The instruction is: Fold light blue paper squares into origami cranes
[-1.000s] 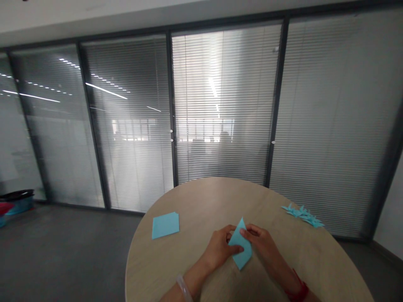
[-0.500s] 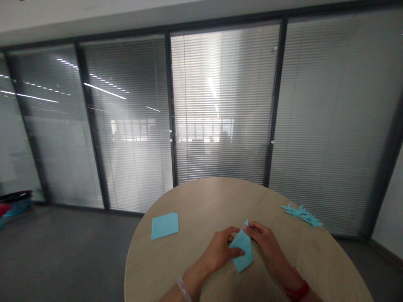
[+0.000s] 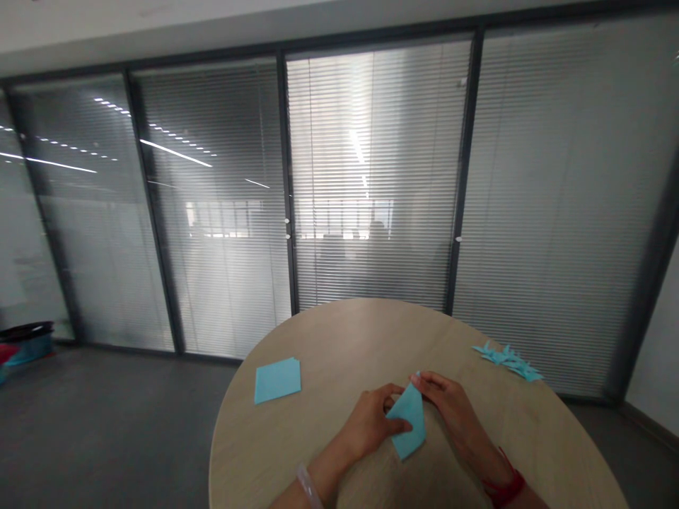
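Observation:
A folded piece of light blue paper [image 3: 408, 424] lies on the round wooden table [image 3: 361, 332], its narrow tip pointing away from me. My left hand [image 3: 374, 423] presses on its left side, with the thumb across the paper. My right hand [image 3: 443, 406] pinches the upper tip between its fingertips. The fingers of my left hand hide part of the fold. A flat stack of blue paper squares [image 3: 277, 380] lies to the left of my hands, and a loose pile of blue folded paper pieces [image 3: 508, 360] lies to the right.
The table's curved edge runs close around these things, with grey floor [image 3: 122, 417] beyond. Behind it stands a glass partition with blinds [image 3: 376, 177]. A blue and red container [image 3: 21, 343] sits on the floor at far left.
The paper's upper tip has leaned to the right and shows less. My right hand has shifted from the paper's middle to its tip. My left hand has stayed nearly still.

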`<control>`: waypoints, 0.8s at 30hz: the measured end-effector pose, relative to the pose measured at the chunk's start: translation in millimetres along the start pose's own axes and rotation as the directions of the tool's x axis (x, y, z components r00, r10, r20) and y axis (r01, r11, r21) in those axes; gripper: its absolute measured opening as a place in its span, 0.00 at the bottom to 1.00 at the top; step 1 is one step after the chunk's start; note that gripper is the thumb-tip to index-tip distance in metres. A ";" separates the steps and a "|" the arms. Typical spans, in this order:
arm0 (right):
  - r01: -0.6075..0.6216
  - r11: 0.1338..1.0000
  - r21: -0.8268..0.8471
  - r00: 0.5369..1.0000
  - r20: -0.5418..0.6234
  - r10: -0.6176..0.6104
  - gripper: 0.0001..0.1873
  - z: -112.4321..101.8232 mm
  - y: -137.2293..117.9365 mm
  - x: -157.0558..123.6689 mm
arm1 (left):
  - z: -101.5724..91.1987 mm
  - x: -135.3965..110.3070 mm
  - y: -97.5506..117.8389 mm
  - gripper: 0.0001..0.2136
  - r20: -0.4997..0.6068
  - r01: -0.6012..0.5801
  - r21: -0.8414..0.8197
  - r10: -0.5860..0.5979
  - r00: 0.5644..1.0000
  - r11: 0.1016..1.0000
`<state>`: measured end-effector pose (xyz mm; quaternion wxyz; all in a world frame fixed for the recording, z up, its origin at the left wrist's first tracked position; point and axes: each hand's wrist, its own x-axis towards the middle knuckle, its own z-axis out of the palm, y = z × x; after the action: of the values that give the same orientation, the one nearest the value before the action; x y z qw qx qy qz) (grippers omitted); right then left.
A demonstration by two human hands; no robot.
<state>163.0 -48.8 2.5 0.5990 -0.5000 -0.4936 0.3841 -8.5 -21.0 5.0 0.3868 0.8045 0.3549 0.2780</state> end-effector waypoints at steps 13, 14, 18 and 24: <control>-0.020 0.999 0.038 1.000 -0.003 0.020 0.19 -5.3 3.3 3.1 | 1.9 -0.8 -2.7 0.22 0.022 -0.005 0.010 0.005 1.000 1.000; -0.021 0.998 0.051 1.000 0.009 0.021 0.19 -5.7 4.9 3.5 | 2.1 -1.0 -2.8 0.22 0.027 -0.007 0.011 0.007 1.000 1.000; -0.032 0.994 0.105 0.999 0.029 0.029 0.16 -7.6 11.2 5.6 | 2.8 -1.4 -3.5 0.20 0.042 -0.013 0.016 0.012 0.999 1.000; -0.035 0.999 0.026 0.998 -0.048 0.036 0.15 -9.3 7.3 6.2 | 2.8 -1.9 -1.0 0.17 0.062 -0.008 -0.008 0.009 0.998 1.000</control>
<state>173.6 -43.4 -3.4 0.6101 -0.5104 -0.4650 0.3886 -8.0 -23.3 2.3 0.3995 0.8127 0.3382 0.2558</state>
